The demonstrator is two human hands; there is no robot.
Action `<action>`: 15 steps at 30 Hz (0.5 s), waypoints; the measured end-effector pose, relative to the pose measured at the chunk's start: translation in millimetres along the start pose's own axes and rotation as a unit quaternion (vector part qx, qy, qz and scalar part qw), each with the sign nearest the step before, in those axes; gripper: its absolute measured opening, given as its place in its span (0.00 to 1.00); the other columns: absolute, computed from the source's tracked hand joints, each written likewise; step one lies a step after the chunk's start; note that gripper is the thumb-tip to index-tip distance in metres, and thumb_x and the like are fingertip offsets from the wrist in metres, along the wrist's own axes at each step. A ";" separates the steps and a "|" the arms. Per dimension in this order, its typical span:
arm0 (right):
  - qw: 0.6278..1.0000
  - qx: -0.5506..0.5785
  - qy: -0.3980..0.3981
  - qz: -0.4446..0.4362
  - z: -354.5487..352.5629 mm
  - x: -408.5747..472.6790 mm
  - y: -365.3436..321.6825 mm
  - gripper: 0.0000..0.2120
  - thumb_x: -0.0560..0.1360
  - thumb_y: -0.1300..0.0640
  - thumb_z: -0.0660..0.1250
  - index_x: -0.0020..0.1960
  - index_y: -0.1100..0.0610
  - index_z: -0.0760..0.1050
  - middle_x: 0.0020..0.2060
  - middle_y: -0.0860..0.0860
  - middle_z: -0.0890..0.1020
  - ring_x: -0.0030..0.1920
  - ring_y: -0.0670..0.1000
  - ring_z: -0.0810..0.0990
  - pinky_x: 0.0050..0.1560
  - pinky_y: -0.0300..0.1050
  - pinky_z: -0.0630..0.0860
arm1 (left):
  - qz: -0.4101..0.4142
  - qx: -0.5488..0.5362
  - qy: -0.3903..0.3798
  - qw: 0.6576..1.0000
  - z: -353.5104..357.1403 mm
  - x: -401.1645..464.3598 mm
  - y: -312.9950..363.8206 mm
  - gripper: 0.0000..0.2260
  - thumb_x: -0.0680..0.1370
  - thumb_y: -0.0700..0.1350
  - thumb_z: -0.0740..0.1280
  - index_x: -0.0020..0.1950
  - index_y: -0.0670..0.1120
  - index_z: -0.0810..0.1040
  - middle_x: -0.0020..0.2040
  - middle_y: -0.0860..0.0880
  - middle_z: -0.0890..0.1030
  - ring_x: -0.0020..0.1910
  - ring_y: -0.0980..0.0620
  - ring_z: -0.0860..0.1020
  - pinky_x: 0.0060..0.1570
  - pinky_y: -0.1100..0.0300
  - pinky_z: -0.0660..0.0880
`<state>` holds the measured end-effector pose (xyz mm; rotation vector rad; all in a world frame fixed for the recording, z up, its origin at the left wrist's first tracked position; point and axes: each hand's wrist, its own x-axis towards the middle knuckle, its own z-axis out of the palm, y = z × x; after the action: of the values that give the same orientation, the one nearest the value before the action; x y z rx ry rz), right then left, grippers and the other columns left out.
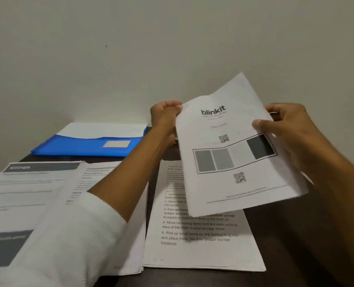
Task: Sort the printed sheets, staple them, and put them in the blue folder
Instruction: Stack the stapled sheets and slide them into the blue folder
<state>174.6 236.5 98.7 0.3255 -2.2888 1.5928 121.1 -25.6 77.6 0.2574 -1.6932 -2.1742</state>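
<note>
I hold a small stack of printed sheets (230,146) in the air above the desk, its top page showing a "blinkit" logo, QR codes and grey boxes. My left hand (165,119) grips its upper left edge. My right hand (286,125) grips its right edge, thumb on the front. Under it on the desk lies a text sheet with numbered steps (201,241). A pile of sheets headed "KITCHEN" (37,187) lies at the left, partly hidden by my left sleeve. The blue folder (85,147) lies at the back left with white paper sticking out of it. No stapler is visible.
The dark desk (296,245) stands against a plain pale wall (130,48). My white left sleeve (72,241) crosses over the left pile.
</note>
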 end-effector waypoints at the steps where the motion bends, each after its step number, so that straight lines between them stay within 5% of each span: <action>1: 1.000 0.015 -0.004 0.012 7.5 -1.6 4.1 0.07 0.77 0.68 0.70 0.53 0.60 0.83 0.47 0.59 0.88 0.42 0.57 0.86 0.48 0.55 0.83 | -0.009 0.012 0.007 1.000 -10.2 0.6 -4.2 0.07 0.79 0.35 0.71 0.55 0.43 0.84 0.51 0.39 0.87 0.49 0.38 0.86 0.50 0.42 0.86; 5: 0.994 0.047 -0.030 0.094 39.8 -23.1 37.3 0.08 0.78 0.68 0.71 0.55 0.58 0.83 0.47 0.56 0.89 0.46 0.59 0.89 0.52 0.56 0.84 | -0.042 0.105 0.002 0.994 -46.5 -2.6 -27.3 0.03 0.82 0.41 0.68 0.53 0.42 0.81 0.47 0.42 0.85 0.41 0.47 0.84 0.36 0.56 0.82; 7: 0.989 0.043 -0.054 0.130 54.6 -42.4 53.4 0.08 0.80 0.66 0.70 0.55 0.56 0.82 0.46 0.53 0.89 0.45 0.56 0.89 0.48 0.53 0.84 | -0.063 0.195 0.001 0.979 -63.2 -3.9 -42.4 0.03 0.84 0.42 0.68 0.51 0.46 0.79 0.49 0.44 0.84 0.48 0.47 0.83 0.43 0.56 0.81; 10: 0.985 0.046 -0.063 0.156 66.8 -61.9 73.3 0.08 0.81 0.66 0.69 0.56 0.56 0.82 0.46 0.52 0.89 0.44 0.55 0.90 0.47 0.54 0.85 | -0.080 0.269 -0.014 0.960 -83.4 -3.9 -63.6 0.08 0.83 0.38 0.68 0.62 0.46 0.80 0.57 0.43 0.82 0.55 0.45 0.82 0.55 0.52 0.83; 15: 0.983 0.010 -0.083 0.162 69.1 -71.7 88.2 0.05 0.82 0.62 0.70 0.56 0.54 0.81 0.47 0.50 0.89 0.45 0.54 0.90 0.50 0.59 0.86 | -0.064 0.259 -0.044 0.963 -96.4 -11.0 -79.4 0.09 0.84 0.35 0.65 0.60 0.46 0.80 0.54 0.46 0.82 0.50 0.49 0.83 0.41 0.63 0.79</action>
<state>198.1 202.2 -27.6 0.0955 -2.5584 1.8022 152.3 -90.9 -24.8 0.4212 -2.3365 -1.8052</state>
